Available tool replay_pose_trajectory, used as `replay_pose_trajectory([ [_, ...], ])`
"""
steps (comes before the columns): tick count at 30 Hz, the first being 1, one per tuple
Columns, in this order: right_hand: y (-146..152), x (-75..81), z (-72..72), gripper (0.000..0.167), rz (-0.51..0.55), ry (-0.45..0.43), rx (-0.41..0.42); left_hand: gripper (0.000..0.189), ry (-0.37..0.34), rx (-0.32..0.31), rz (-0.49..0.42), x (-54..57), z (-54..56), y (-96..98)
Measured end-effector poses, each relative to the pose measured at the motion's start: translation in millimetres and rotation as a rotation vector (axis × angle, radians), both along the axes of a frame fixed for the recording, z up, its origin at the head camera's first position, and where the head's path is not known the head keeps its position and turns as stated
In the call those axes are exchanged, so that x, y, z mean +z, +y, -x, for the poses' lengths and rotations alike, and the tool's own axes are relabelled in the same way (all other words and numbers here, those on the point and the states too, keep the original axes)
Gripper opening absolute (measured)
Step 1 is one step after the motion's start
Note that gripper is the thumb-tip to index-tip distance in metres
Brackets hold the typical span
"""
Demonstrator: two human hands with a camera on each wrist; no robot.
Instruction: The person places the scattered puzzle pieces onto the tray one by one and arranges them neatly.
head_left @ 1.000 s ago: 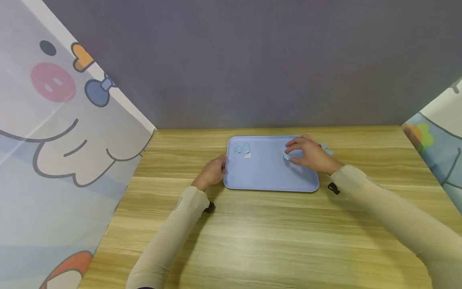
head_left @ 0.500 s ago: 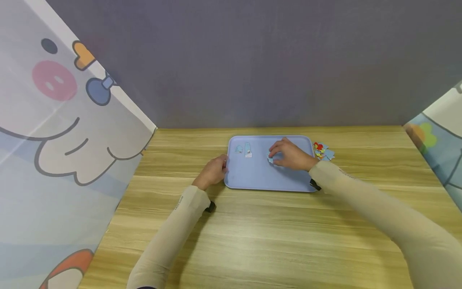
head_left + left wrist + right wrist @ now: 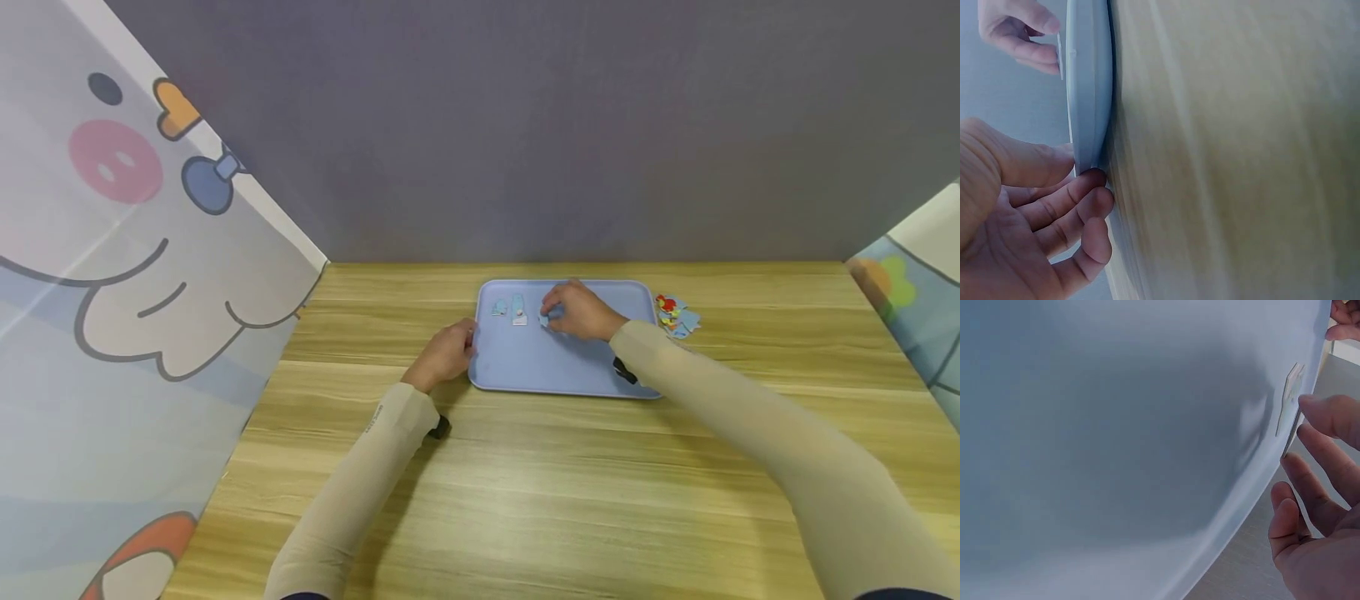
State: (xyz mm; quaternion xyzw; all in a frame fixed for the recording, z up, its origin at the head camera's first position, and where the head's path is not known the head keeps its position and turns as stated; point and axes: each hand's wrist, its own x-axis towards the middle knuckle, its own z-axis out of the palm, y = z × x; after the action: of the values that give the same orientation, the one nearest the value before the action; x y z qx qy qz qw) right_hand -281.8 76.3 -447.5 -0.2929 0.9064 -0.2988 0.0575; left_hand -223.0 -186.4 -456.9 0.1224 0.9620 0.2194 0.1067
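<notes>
"So, what's closest on your head view?"

"Two pale sleeves, the left sleeve (image 3: 360,483) and the right sleeve (image 3: 750,425), reaching forward above a wood-grained surface (image 3: 570,500)."

"And past the sleeves?"

"I have the left hand (image 3: 442,354) at the left edge of a light-blue tray (image 3: 547,371). Its grip is narrow: on the left wrist view I see thumb and fingertips on either side of the rim."

"What about the right?"

"The right hand (image 3: 583,310) is over the tray, its grip pinching a thin, pale-blue piece (image 3: 544,320) between thumb and fingertips. My right wrist view shows that piece nearly edge-on; I can't tell whether it touches the tray."

"Anything beside it?"

"Yes, just to its left lies a tall blue-and-white piece (image 3: 519,310), and left again a smaller blue piece (image 3: 500,308), a little apart. Just beyond the tray's right edge, a small heap of pieces (image 3: 677,318) sits on the surface, blue with red and yellow."

"And farthest off?"

"A plain grey wall (image 3: 525,125)."
</notes>
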Motion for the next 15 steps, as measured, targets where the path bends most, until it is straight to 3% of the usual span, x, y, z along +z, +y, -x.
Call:
replay_pose_trajectory([
  [15, -12, -11.0, 14.0, 0.018, 0.016, 0.016, -0.033, 0.042, -0.005, -0.005, 0.002, 1.5, -0.4, 0.4],
])
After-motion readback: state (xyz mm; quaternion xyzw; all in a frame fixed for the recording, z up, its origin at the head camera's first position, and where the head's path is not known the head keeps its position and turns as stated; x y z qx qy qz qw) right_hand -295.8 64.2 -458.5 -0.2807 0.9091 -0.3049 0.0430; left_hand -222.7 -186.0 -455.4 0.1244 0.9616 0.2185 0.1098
